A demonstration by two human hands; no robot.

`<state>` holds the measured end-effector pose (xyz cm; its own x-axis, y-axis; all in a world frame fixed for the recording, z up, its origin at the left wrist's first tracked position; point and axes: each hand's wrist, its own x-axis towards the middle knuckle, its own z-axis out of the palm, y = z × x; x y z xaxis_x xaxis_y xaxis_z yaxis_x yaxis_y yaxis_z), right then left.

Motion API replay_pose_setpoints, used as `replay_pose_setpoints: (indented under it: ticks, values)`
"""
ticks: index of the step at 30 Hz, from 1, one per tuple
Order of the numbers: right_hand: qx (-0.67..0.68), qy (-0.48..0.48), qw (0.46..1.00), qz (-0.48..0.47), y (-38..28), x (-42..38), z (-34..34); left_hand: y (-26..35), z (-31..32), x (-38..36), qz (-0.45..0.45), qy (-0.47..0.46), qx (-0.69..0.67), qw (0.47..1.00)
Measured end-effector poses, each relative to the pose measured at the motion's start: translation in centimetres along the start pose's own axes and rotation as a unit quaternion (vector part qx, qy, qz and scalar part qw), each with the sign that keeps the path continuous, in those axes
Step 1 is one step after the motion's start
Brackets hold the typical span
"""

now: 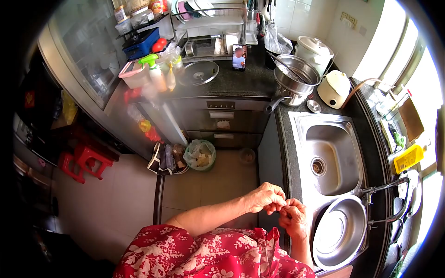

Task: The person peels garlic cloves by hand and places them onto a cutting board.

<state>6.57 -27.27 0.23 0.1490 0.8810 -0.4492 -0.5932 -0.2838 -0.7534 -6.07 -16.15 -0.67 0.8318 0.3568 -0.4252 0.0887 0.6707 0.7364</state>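
My left hand (pixel 268 198) and my right hand (pixel 294 217) meet in front of me, just over the counter's front edge beside the sink. The fingers of both are pinched together and their tips touch or nearly touch. Whatever lies between the fingertips, if anything, is too small to make out. Closest to my right hand is a large metal basin (pixel 320 248), set in the nearer sink bowl. Ahead of it is the other sink bowl (pixel 340 153), with its drain showing.
A pot with a strainer (pixel 296 74) stands on the corner counter, its handle jutting over the edge. Close by are a kettle (pixel 334 88) and a white cooker (pixel 314 48). The faucet (pixel 387 185) reaches over the sink's right side. A lined bin (pixel 200 155) stands on the floor.
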Motion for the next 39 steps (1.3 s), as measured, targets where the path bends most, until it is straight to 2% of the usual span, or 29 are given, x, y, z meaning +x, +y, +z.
replay_pose_setpoints:
  ticks: [6, 10, 11, 13, 18, 19, 21, 24, 26, 28, 31, 36, 39]
  values:
    - [0.040, 0.008, 0.999, -0.002, 0.0, -0.1, -0.7, 0.0, 0.4, 0.6, 0.008, -0.009, -0.014, 1.000]
    - [0.011, 0.005, 1.000, -0.026, -0.3, -0.3, -0.5, 0.0, 0.7, 0.8, 0.036, 0.005, 0.002, 0.999]
    - [-0.025, 0.009, 0.999, -0.035, -0.3, -0.4, -0.5, 0.0, 0.9, 0.8, 0.036, 0.004, 0.003, 0.999]
    - [-0.061, 0.013, 0.997, -0.044, -0.3, -0.4, -0.7, 0.0, 1.0, 0.9, 0.041, 0.030, 0.100, 0.994]
    - [-0.196, 0.030, 0.978, -0.069, -0.4, -0.8, -0.6, -0.2, 1.0, 1.1, 0.051, 0.027, 0.118, 0.991]
    - [-0.197, 0.029, 0.978, -0.070, -0.4, -0.8, -0.7, -0.2, 1.0, 1.3, 0.054, 0.027, 0.132, 0.989]
    - [-0.229, -0.007, 0.965, -0.128, -0.5, -0.9, -0.4, 0.1, 1.1, 1.0, 0.058, 0.022, 0.142, 0.988]
    - [-0.247, 0.011, 0.959, -0.135, -0.1, -0.7, -0.9, 0.7, 1.4, 0.6, 0.047, 0.007, 0.139, 0.989]
    - [-0.234, 0.014, 0.965, -0.120, -0.5, -0.8, -1.3, 0.6, 1.5, 0.7, 0.034, -0.002, 0.126, 0.991]
    - [-0.220, 0.019, 0.970, -0.104, -0.5, -1.0, -1.2, 0.3, 1.2, 0.7, 0.014, -0.033, 0.053, 0.998]
    - [-0.207, 0.020, 0.971, -0.120, -0.6, -1.2, -1.2, 0.1, 1.1, 0.7, 0.010, -0.047, 0.035, 0.998]
    - [-0.086, 0.023, 0.990, -0.107, -0.8, -1.1, -1.7, 0.4, 1.8, 0.7, 0.013, -0.046, 0.021, 0.999]
    - [-0.060, 0.036, 0.991, -0.111, -0.9, -1.2, -1.5, 0.3, 2.1, 1.1, 0.025, -0.047, 0.009, 0.999]
